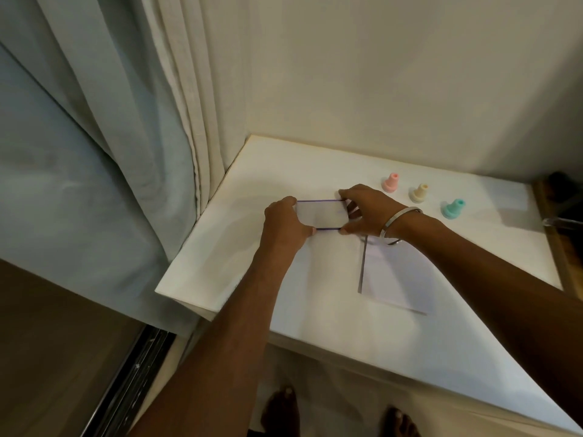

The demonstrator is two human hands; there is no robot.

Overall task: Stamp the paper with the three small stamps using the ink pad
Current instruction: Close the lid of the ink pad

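A flat rectangular ink pad case [321, 215] with a pale lid and purple edges rests on the white table [239, 247]. My left hand [284, 227] grips its left end and my right hand [367, 212] grips its right end. Whether the lid is lifted I cannot tell. Three small stamps stand upright in a row behind my right hand: a pink stamp [391, 182], a cream stamp [419, 193] and a teal stamp [453, 208]. A white sheet of paper [391, 275] lies flat below my right wrist, partly covered by my forearm.
Pale curtains [132, 121] hang at the left beside the table edge. A cream wall [394, 74] backs the table. A wooden piece and a clear object [564, 220] sit at the far right edge. My bare feet show on the floor below the table's front edge.
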